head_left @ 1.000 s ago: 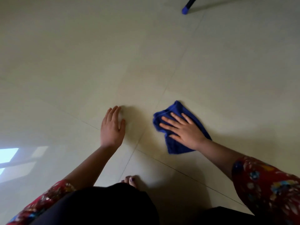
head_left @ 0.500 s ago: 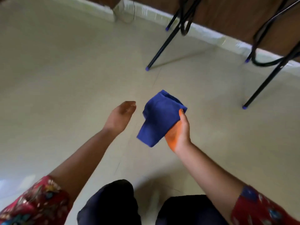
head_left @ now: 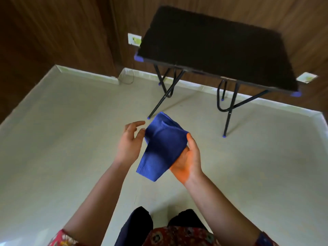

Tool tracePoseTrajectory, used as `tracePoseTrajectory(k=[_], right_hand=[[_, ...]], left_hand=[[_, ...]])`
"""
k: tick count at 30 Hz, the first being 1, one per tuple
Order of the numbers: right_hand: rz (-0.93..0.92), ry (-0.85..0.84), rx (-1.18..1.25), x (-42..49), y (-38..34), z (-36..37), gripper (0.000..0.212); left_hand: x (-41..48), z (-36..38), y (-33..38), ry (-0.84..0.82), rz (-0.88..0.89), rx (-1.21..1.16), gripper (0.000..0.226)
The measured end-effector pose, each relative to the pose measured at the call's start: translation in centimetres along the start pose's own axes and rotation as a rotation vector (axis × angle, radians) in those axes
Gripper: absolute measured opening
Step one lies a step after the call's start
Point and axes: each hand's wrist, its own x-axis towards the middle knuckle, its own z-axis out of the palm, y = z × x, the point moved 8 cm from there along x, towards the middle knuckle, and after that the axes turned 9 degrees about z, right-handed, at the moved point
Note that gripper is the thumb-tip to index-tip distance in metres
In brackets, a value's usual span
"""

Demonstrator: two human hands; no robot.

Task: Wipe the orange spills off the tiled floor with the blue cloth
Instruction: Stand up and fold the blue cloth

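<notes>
Right hand [head_left: 188, 158] grip on blue cloth [head_left: 163, 148]

A pale tiled floor [head_left: 62, 139] fills the room, edged by a light skirting strip [head_left: 85, 74]. Dark wood-panelled walls [head_left: 62, 32] rise behind it. A black folding table [head_left: 218, 45] with thin black legs and blue feet stands against the far wall. Two white wall sockets [head_left: 134, 39] flank it. A thin wire [head_left: 127, 78] lies by the skirting.

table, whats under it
Under the table you can see its black crossed legs with blue feet, bare floor and the white skirting. The dark top hides the wall and floor strip directly behind it. No orange spill shows there.
</notes>
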Motion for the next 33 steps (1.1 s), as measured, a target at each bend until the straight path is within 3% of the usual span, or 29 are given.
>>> tracePoseTrajectory(k=[3,7,10,15,18,22,24,27,31,33], right_hand=[[0.013,-0.015,0.081,-4.7,-2.7,2.5,0.057],[-0.011,-0.025,0.189,-8.2,-4.8,4.0,0.056],[-0.014,-0.06,0.259,-9.6,-5.3,5.1,0.061],[-0.038,-0.151,0.309,-11.0,-5.7,6.2,0.065],[-0.089,-0.178,0.349,-12.0,-6.2,6.2,0.059],[-0.13,-0.197,0.335,-13.9,-6.7,6.2,0.055],[-0.143,-0.178,0.368,-14.3,-6.8,6.0,0.053],[-0.18,-0.113,0.502,-14.1,-7.3,4.3,0.046],[-0.298,0.023,0.259,-14.8,-9.7,2.6,0.024],[-0.329,0.054,0.078,-15.4,-11.1,3.4,0.023]], left_hand=[[-1.0,-1.2,4.7,-0.168,-0.033,-0.042,0.016],[-2.3,-2.2,8.2,-0.341,0.064,0.043,0.005],[-2.9,-2.2,9.5,-0.431,0.133,0.148,0.016],[-4.4,-0.4,11.7,-0.536,0.042,-0.132,0.028],[-4.3,0.0,13.6,-0.509,0.119,-0.182,0.025],[-4.5,1.0,15.9,-0.529,0.216,-0.18,0.002],[-4.8,1.5,17.4,-0.552,0.281,-0.208,0.008],[-4.3,0.4,19.3,-0.44,0.381,-0.225,0.013],[-3.1,-0.6,22.8,-0.386,0.544,-0.197,0.009],[-3.0,-0.5,24.6,-0.403,0.626,-0.139,0.007]])
